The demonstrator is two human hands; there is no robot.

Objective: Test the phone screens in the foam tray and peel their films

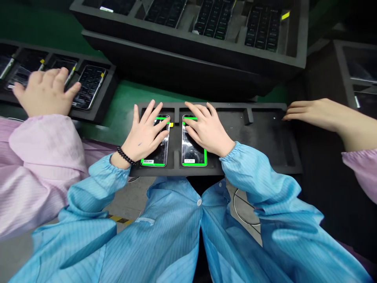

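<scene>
Two smartphones lie face up in a black foam tray (235, 171) in front of me, their lit screens edged in green. Over the left smartphone (160, 153) my left hand (144, 131) is spread, index finger at the top right of its screen; a yellow tab sticks out there. My right hand (207, 131) lies over the right smartphone (193, 151), with its fingers apart and fingertips at the upper left of the screen. Both hands hold nothing. White labels show near the lower edges of both screens. My hands hide the middle of each phone.
A co-worker's hand (48, 88) is over another phone tray (101, 106) at left. From the right, another person's hand (315, 110) touches my tray's right end. Stacked foam trays (191, 51) holding several phones stand behind; more trays (338, 59) stand at far right.
</scene>
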